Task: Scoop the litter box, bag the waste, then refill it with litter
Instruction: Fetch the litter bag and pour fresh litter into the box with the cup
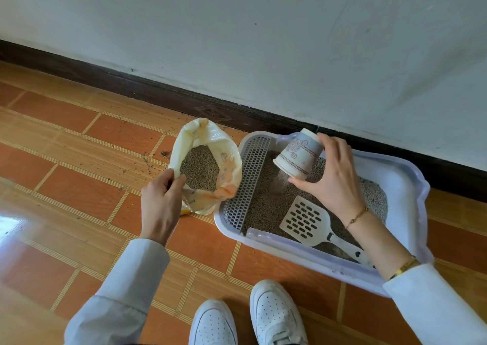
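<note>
Patterned paper cup (299, 156) is gripped by right hand (333, 178), tipped mouth-down leftward over white plastic litter box (403, 176); yellow litter bag's (208, 165) rim is pinched by left hand (160, 202).

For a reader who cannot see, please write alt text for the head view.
The right hand tips a paper cup, pouring litter into the litter box. The left hand holds the litter bag open; a scoop lies in the box.
</note>
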A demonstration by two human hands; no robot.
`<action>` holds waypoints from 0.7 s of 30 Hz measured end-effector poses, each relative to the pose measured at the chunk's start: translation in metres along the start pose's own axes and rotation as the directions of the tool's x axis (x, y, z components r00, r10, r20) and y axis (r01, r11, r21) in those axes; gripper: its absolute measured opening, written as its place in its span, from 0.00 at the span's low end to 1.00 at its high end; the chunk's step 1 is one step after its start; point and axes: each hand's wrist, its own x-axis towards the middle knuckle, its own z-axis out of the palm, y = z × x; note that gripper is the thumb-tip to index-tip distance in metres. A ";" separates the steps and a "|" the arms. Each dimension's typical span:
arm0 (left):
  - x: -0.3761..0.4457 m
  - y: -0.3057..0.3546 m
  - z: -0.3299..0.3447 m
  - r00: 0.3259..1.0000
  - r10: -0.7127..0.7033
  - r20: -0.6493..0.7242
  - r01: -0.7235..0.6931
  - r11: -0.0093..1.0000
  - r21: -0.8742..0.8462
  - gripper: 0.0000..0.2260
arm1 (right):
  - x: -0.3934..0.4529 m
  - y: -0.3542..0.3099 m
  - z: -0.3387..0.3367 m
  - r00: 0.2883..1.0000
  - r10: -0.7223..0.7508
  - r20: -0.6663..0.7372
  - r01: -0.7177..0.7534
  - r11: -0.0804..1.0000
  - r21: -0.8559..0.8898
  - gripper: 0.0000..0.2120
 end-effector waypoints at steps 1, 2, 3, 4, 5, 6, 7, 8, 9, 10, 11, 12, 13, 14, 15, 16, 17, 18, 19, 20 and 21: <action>0.000 0.000 0.000 1.000 -0.001 0.000 0.001 1.000 0.001 0.17 | 0.000 0.000 -0.002 1.000 -0.014 -0.008 0.013 1.000 -0.013 0.47; 0.000 0.000 0.000 1.000 0.000 -0.001 0.000 1.000 0.003 0.17 | -0.001 0.000 -0.003 0.999 -0.032 -0.023 0.031 0.999 -0.032 0.47; 0.000 0.000 0.000 1.000 -0.001 -0.002 0.001 1.000 0.003 0.17 | -0.001 0.000 -0.004 0.998 -0.057 -0.038 0.055 0.997 -0.059 0.47; 0.000 0.000 -0.001 1.000 -0.001 -0.004 0.001 1.000 0.002 0.16 | -0.001 -0.001 -0.005 0.995 -0.084 -0.045 0.079 0.993 -0.091 0.47; 0.000 0.000 -0.001 1.000 -0.001 -0.004 0.001 1.000 0.001 0.16 | -0.001 -0.001 -0.006 0.994 -0.104 -0.043 0.098 0.988 -0.121 0.47; 0.000 0.000 -0.001 1.000 0.003 -0.003 -0.003 1.000 -0.002 0.16 | -0.001 -0.001 -0.006 0.993 -0.108 -0.042 0.102 0.986 -0.133 0.47; 0.000 0.001 -0.001 1.000 0.012 -0.002 -0.012 1.000 -0.004 0.16 | 0.000 -0.002 -0.006 0.995 -0.092 -0.049 0.085 0.989 -0.119 0.48; 0.000 0.001 -0.001 1.000 0.024 -0.001 -0.024 1.000 -0.005 0.16 | 0.002 -0.004 -0.007 0.996 -0.057 -0.062 0.052 0.996 -0.078 0.48; 0.000 0.001 -0.002 1.000 0.029 -0.005 -0.029 1.000 -0.004 0.15 | 0.005 -0.008 -0.008 0.997 -0.018 -0.075 0.017 1.000 -0.021 0.47; 0.000 0.001 -0.002 0.999 0.030 -0.012 -0.030 1.000 -0.004 0.15 | 0.009 -0.014 -0.007 0.996 0.009 -0.085 -0.005 0.999 0.040 0.47; -0.001 0.000 -0.002 0.999 0.029 -0.020 -0.029 1.000 -0.004 0.15 | 0.013 -0.020 -0.006 0.996 0.016 -0.090 -0.007 0.995 0.096 0.46; -0.001 -0.001 -0.002 0.999 0.029 -0.028 -0.030 1.000 -0.003 0.15 | 0.017 -0.029 -0.004 0.996 0.006 -0.090 0.007 0.989 0.145 0.45; -0.001 -0.002 -0.002 0.999 0.031 -0.035 -0.031 1.000 0.000 0.15 | 0.021 -0.038 0.000 0.997 -0.012 -0.079 0.027 0.981 0.190 0.44; -0.002 -0.003 -0.002 0.999 0.035 -0.040 -0.035 0.999 0.002 0.15 | 0.025 -0.049 0.003 0.998 -0.034 -0.059 0.047 0.973 0.227 0.44; -0.002 -0.004 -0.002 0.998 0.039 -0.043 -0.039 0.999 0.002 0.15 | 0.030 -0.061 0.007 0.997 -0.062 -0.033 0.069 0.965 0.255 0.44; -0.002 -0.004 -0.002 0.998 0.044 -0.044 -0.044 0.999 -0.003 0.15 | 0.035 -0.072 0.012 0.995 -0.100 -0.005 0.098 0.958 0.269 0.44; -0.001 -0.005 -0.002 0.998 0.049 -0.045 -0.050 0.999 -0.009 0.15 | 0.040 -0.083 0.017 0.989 -0.147 0.028 0.135 0.954 0.269 0.44; -0.001 -0.005 -0.002 0.997 0.055 -0.045 -0.056 0.998 -0.012 0.15 | 0.045 -0.093 0.023 0.978 -0.196 0.066 0.173 0.951 0.255 0.45; 0.000 -0.005 -0.002 0.997 0.059 -0.045 -0.059 0.998 -0.010 0.15 | 0.049 -0.101 0.029 0.965 -0.241 0.106 0.212 0.949 0.233 0.45; 0.000 -0.006 -0.002 0.997 0.062 -0.044 -0.063 0.998 -0.004 0.15 | 0.053 -0.109 0.036 0.948 -0.280 0.149 0.246 0.946 0.211 0.45; 0.001 -0.007 -0.002 0.997 0.064 -0.044 -0.063 0.998 0.005 0.15 | 0.056 -0.115 0.043 0.930 -0.315 0.191 0.280 0.941 0.193 0.45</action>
